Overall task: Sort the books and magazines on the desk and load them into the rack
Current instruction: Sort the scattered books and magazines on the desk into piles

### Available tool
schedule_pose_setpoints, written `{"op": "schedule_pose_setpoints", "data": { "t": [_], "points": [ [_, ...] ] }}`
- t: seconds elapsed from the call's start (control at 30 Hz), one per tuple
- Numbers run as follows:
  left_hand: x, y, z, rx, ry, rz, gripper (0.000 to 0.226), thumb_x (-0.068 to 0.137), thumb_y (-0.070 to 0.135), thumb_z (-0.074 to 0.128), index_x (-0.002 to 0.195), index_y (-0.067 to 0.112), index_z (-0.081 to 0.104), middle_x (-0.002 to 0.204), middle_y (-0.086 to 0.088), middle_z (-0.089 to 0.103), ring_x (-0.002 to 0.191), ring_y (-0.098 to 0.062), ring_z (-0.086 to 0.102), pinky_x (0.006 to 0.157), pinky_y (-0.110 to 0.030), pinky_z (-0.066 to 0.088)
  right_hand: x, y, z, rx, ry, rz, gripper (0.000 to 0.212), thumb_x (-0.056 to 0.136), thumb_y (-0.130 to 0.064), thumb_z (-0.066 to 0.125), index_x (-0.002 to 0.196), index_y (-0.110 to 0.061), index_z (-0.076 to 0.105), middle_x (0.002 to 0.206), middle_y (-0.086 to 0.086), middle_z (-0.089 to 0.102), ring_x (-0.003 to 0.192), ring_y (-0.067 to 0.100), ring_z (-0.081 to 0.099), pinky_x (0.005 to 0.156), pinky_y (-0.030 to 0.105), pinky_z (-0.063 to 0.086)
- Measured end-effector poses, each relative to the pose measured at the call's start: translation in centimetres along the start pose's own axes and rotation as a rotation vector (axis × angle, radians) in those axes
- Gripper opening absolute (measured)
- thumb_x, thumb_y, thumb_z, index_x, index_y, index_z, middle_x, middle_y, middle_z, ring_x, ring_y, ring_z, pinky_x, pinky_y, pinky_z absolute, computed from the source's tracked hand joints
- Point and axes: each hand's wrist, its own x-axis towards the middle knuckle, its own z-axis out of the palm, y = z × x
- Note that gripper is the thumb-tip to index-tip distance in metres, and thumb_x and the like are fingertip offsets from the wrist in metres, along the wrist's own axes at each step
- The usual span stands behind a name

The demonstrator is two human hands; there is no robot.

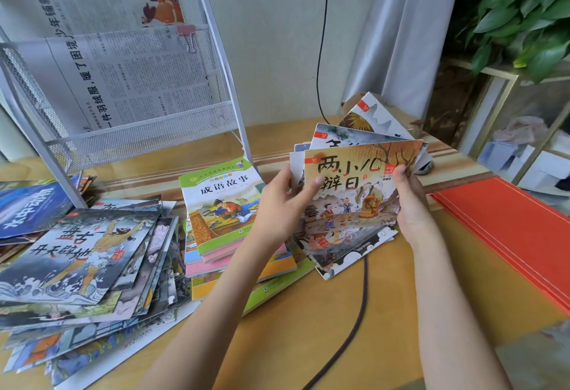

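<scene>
A fanned bunch of thin picture books (pixel 354 192) is held upright above the wooden desk (pixel 308 328), its front cover orange with large black characters. My left hand (pixel 282 204) grips the bunch's left edge, thumb on the cover. My right hand (pixel 410 201) grips its right edge. A stack of thicker green-covered story books (pixel 219 204) lies at the centre. A loose pile of dark illustrated booklets (pixel 83 257) spreads over the left of the desk. The white mesh rack (pixel 138 139) stands at the back left with newspapers (pixel 117 78) in it.
A red folder (pixel 509 235) lies flat at the right. A dark cable (pixel 348 321) runs across the desk toward the front. A blue book (pixel 27 207) lies at the far left. Curtain, plant and a glass cabinet stand behind on the right.
</scene>
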Motion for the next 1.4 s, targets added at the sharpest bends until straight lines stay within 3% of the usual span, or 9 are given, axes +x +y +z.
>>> {"op": "schedule_pose_setpoints", "data": {
  "t": [0.13, 0.4, 0.53, 0.63, 0.83, 1.0, 1.13, 1.3, 1.4],
  "points": [
    [0.8, -2.1, 0.4, 0.507, -0.043, 0.132, 0.077, 0.082, 0.074, 0.037, 0.143, 0.028, 0.031, 0.146, 0.006, 0.039, 0.138, -0.018, 0.031, 0.110, -0.049, 0.030, -0.2, -0.4, -0.3, 0.033, 0.036, -0.063, 0.098, 0.032, -0.096, 0.055, 0.115, -0.046, 0.045, 0.138, -0.011, 0.045, 0.130, 0.013, 0.041, 0.112, 0.039, 0.031],
    [-1.5, -2.2, 0.7, 0.790, -0.338, -0.086, 0.106, 0.079, 0.080, 0.029, 0.152, 0.012, -0.009, 0.160, -0.006, -0.004, 0.145, -0.023, -0.018, 0.118, -0.040, -0.012, 0.8, -0.2, -0.7, 0.088, 0.051, -0.120, 0.083, 0.040, -0.087, 0.065, 0.102, -0.033, 0.056, 0.113, -0.016, 0.061, 0.112, 0.003, 0.055, 0.099, 0.027, 0.043],
    [-0.5, -0.4, 0.3, 0.108, -0.205, -0.017, 0.075, 0.083, 0.051, 0.065, 0.144, 0.032, 0.026, 0.136, 0.016, 0.051, 0.129, -0.004, 0.045, 0.106, -0.032, 0.040, 0.9, -0.1, -0.7, 0.046, 0.007, -0.143, 0.070, 0.063, -0.074, 0.060, 0.115, -0.028, 0.055, 0.106, -0.026, 0.061, 0.102, -0.012, 0.055, 0.094, 0.018, 0.044],
    [0.3, 0.2, 0.6, -0.172, -0.114, -0.066, 0.053, 0.078, 0.025, 0.077, 0.122, 0.030, 0.048, 0.111, 0.014, 0.066, 0.101, -0.002, 0.064, 0.084, -0.027, 0.054, 1.1, 0.3, -0.5, -0.045, -0.083, -0.103, 0.045, 0.074, -0.052, 0.057, 0.111, -0.028, 0.058, 0.107, -0.023, 0.062, 0.101, -0.013, 0.054, 0.095, 0.021, 0.040],
    [1.3, -0.2, 2.5, -0.279, -0.052, -0.251, 0.017, 0.079, 0.025, 0.076, 0.087, 0.029, 0.062, 0.086, 0.011, 0.070, 0.076, 0.001, 0.068, 0.070, -0.018, 0.054, 1.7, 1.3, 0.1, -0.071, -0.129, -0.064, 0.019, 0.070, -0.034, 0.066, 0.085, -0.024, 0.062, 0.079, -0.020, 0.070, 0.079, -0.011, 0.062, 0.074, 0.011, 0.042],
    [1.1, -0.3, 2.7, -0.248, -0.027, -0.209, 0.017, 0.081, 0.031, 0.073, 0.094, 0.031, 0.062, 0.095, 0.008, 0.071, 0.091, -0.006, 0.067, 0.080, -0.022, 0.054, 1.7, 1.6, 0.7, -0.083, -0.050, -0.098, 0.023, 0.071, -0.041, 0.065, 0.088, -0.025, 0.062, 0.088, -0.015, 0.067, 0.084, -0.006, 0.063, 0.076, 0.013, 0.046],
    [0.7, 0.2, 2.3, -0.316, -0.037, -0.181, 0.014, 0.095, 0.039, 0.049, 0.096, 0.030, 0.060, 0.088, 0.014, 0.070, 0.079, 0.011, 0.064, 0.068, -0.005, 0.047, 1.8, 1.8, 0.7, -0.017, 0.022, -0.040, 0.023, 0.073, -0.045, 0.063, 0.086, -0.026, 0.059, 0.089, -0.018, 0.062, 0.084, -0.007, 0.055, 0.075, 0.017, 0.039],
    [0.9, -0.2, 2.4, -0.475, 0.082, -0.196, 0.036, 0.100, 0.039, 0.039, 0.097, 0.020, 0.070, 0.101, -0.010, 0.073, 0.098, -0.025, 0.068, 0.088, -0.044, 0.054, 1.9, 1.8, 0.5, 0.032, 0.026, 0.031, 0.023, 0.077, -0.043, 0.062, 0.094, -0.027, 0.060, 0.096, -0.021, 0.062, 0.090, -0.009, 0.053, 0.078, 0.018, 0.037],
    [1.0, -1.0, 2.1, -0.377, 0.151, -0.127, 0.037, 0.100, 0.037, 0.041, 0.088, 0.020, 0.071, 0.091, -0.006, 0.073, 0.089, -0.024, 0.068, 0.081, -0.039, 0.054, 1.7, 1.6, 0.6, 0.040, 0.018, 0.038, 0.022, 0.080, -0.042, 0.064, 0.096, -0.026, 0.062, 0.095, -0.020, 0.065, 0.089, -0.008, 0.056, 0.082, 0.022, 0.039]
  ]
}}
